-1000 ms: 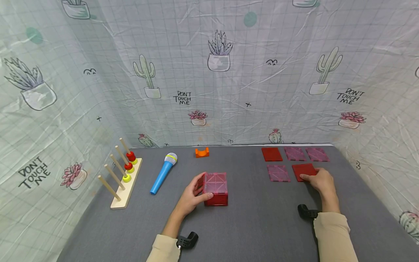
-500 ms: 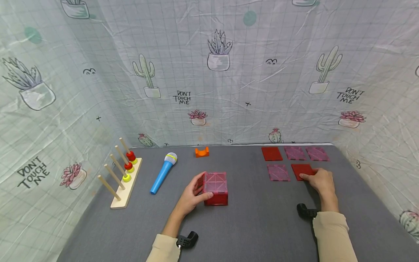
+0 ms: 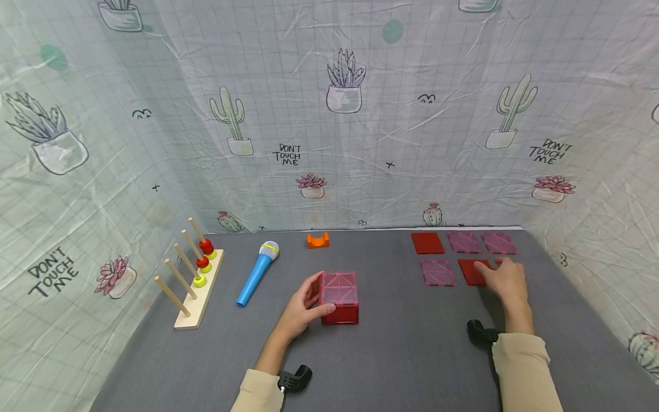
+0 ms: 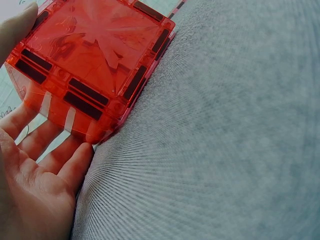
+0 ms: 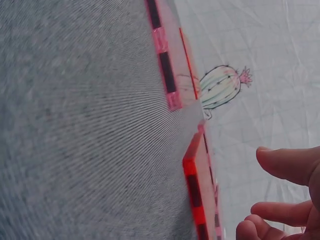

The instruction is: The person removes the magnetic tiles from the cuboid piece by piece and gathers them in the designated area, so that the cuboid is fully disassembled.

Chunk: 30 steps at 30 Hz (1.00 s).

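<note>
left hand (image 3: pixel 297 313) grips box (image 3: pixel 340 290), seemingly built; right hand (image 3: pixel 507 281), loosely spread, empty over red tile (image 3: pixel 468 272); four other tiles (image 3: pixel 437 273) unused.

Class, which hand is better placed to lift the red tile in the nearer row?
Probably the right hand: it hovers over that red tile, thumb and fingers apart, while the left hand holds the red box.

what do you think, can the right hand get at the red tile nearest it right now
Probably yes: the right hand looks open and empty just above that red tile, and nothing visible lies on the tile or between the two.
</note>
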Each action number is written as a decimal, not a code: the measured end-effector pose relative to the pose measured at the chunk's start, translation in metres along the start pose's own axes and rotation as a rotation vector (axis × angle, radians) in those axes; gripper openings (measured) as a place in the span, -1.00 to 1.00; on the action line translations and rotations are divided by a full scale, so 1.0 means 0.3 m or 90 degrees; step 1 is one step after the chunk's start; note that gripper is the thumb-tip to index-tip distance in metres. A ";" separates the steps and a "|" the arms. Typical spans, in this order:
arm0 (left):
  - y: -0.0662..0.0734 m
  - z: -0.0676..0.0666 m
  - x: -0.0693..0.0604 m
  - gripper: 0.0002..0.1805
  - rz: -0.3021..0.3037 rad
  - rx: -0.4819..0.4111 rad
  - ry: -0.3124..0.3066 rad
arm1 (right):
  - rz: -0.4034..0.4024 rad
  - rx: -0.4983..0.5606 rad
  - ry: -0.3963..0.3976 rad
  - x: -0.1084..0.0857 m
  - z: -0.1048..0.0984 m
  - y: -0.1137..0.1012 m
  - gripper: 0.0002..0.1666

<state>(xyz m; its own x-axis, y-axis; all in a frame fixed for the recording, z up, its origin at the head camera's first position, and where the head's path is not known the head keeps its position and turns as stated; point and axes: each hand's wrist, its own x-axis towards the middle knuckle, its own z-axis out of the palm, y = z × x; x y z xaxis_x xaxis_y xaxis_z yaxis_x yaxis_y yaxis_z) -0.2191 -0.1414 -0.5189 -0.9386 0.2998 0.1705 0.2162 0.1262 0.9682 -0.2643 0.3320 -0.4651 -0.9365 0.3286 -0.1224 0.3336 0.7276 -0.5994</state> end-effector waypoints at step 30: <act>0.003 0.000 -0.001 -0.18 0.000 0.006 0.001 | -0.065 0.041 0.057 -0.017 -0.025 -0.067 -0.15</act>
<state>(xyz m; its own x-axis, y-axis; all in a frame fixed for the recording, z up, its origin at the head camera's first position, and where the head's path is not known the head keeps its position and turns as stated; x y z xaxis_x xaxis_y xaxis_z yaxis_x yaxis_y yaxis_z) -0.2187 -0.1413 -0.5182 -0.9394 0.2976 0.1703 0.2183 0.1359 0.9664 -0.2654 0.3203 -0.4464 -0.9510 0.3091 0.0117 0.2264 0.7214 -0.6545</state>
